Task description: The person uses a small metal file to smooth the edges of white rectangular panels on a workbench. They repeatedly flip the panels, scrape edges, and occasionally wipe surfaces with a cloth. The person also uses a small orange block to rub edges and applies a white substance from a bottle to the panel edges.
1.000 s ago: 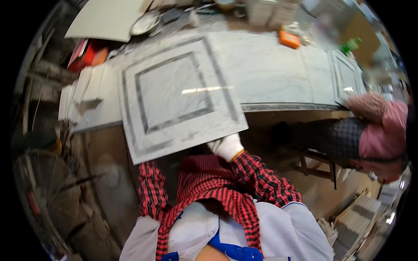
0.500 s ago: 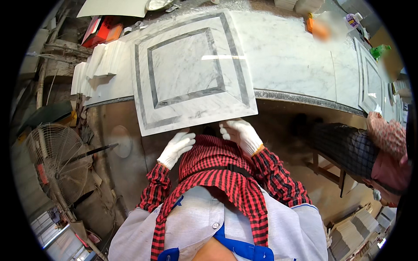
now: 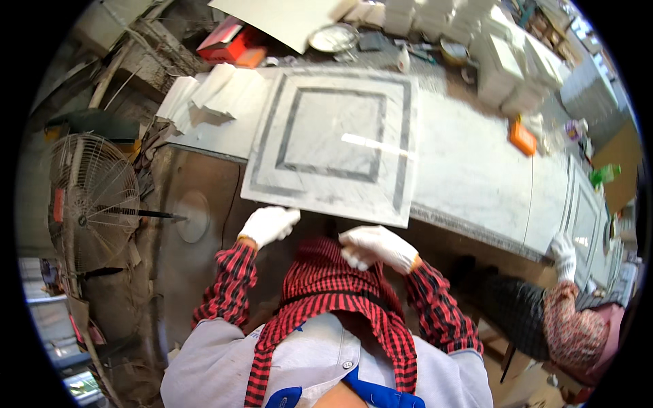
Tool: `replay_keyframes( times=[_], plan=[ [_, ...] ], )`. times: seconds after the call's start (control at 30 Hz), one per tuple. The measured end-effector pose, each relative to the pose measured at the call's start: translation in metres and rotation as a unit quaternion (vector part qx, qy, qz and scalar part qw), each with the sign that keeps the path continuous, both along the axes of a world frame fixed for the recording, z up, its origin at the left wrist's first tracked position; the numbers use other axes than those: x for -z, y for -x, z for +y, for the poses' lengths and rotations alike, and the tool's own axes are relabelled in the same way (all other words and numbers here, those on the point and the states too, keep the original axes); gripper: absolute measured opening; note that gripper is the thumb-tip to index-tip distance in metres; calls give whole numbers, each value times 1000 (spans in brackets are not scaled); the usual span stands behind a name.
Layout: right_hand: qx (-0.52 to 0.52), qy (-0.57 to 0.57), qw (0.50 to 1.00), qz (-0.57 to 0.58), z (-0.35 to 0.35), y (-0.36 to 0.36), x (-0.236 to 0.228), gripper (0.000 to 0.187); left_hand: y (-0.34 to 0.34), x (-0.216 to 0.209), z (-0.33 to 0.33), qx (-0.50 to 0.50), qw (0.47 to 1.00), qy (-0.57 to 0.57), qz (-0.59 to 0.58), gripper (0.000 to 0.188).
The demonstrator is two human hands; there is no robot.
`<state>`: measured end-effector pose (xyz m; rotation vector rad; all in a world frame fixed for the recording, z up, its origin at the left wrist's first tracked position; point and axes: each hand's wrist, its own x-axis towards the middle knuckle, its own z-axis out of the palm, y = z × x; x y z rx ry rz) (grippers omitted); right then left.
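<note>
A square white marble panel [image 3: 333, 129] with grey-veined bands forming two nested frames lies on the worktop, its near edge jutting out past the bench. Just below the panel's near left corner is my left hand [image 3: 271, 226] in a white knit glove, fingers pointing right and loosely bent, close to the edge. I cannot tell whether it touches the stone. My right hand [image 3: 381, 247], gloved alike, hovers in front of my checked apron [image 3: 340, 272], below the panel's near right part. Its fingers curl loosely apart, with nothing seen in them.
White stone strips [image 3: 204, 102] lie left of the panel. At the far side are a shallow bowl [image 3: 333, 39], a red box [image 3: 228, 41] and stacked white blocks [image 3: 500, 64]. A large fan [image 3: 92, 200] stands at left. A co-worker's gloved hand [image 3: 563, 257] rests by another panel [image 3: 578, 217].
My view has shifted, showing more of the bench's far side. The panel sits squarer in view. My left hand has moved nearer its edge. The co-worker's gloved hand has come into sight.
</note>
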<state>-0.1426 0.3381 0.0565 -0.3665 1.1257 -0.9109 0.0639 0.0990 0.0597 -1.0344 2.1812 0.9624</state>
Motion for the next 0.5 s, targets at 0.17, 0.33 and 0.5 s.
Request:
replay_keyframes(
  times=[0.17, 0.33, 0.5],
  plan=[
    [96, 63, 987, 114, -49, 51, -77, 44, 6, -45, 14, 31, 954, -4, 298, 35],
    [268, 114, 899, 327, -178, 121, -78, 62, 69, -19, 12, 312, 860, 173, 365, 76],
    [176, 14, 735, 655, -307, 213, -33, 81, 91, 19, -6, 423, 823, 155, 345, 74]
  ],
)
